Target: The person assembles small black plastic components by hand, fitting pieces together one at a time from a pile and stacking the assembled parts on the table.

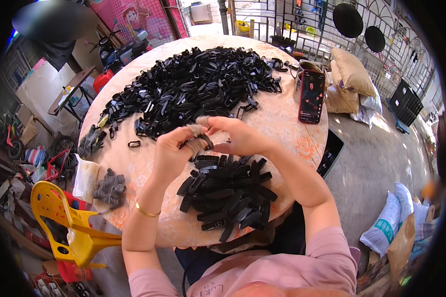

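Note:
Both hands meet over the middle of the round table [277, 119], which has a peach flowered cover. Closed in a pinch, my left hand [172, 148] grips a small black curved piece [208, 142]. My right hand [235, 137] bends its fingers against the left fingertips; what they grip is hidden. Beige wraps [197, 144] cover some fingers. Just below the hands lies a pile of long black pieces [228, 193]. Beyond them spreads a large heap of small black plastic frames and strips [193, 89].
A phone [311, 96] stands upright at the table's right side. Grey gloves [110, 189] and a whitish plastic bag [86, 179] lie at the left edge, beside a yellow chair [59, 218]. Full sacks [349, 74] and a black crate [406, 101] stand at right.

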Tool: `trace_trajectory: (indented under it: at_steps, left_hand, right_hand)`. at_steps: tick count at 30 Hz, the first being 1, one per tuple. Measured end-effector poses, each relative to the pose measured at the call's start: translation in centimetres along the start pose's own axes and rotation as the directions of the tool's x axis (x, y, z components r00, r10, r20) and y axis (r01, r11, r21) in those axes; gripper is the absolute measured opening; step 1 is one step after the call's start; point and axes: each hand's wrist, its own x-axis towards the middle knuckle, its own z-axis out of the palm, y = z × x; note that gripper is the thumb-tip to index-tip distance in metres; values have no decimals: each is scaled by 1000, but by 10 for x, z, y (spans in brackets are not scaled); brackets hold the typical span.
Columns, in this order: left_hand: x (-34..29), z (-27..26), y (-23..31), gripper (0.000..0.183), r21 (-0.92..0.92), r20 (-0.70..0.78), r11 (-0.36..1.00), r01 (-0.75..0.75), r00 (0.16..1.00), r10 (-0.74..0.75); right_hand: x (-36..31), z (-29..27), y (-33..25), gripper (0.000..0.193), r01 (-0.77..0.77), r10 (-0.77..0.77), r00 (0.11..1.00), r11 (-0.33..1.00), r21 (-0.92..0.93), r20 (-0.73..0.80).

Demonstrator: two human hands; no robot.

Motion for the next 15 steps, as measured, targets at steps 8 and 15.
trace_trajectory:
  at_steps: [8,15]
  left_hand:
    - [-13,25,-3,13,180,-50,983,24,999,-15]
    - [-2,24,-16,10,192,-469,981,-8,878,99]
  right_hand:
    - [3,12,-4,82,-245,173,968,506,827,181]
    - [-2,36,-26,83,-202,148,979,665,719,138]
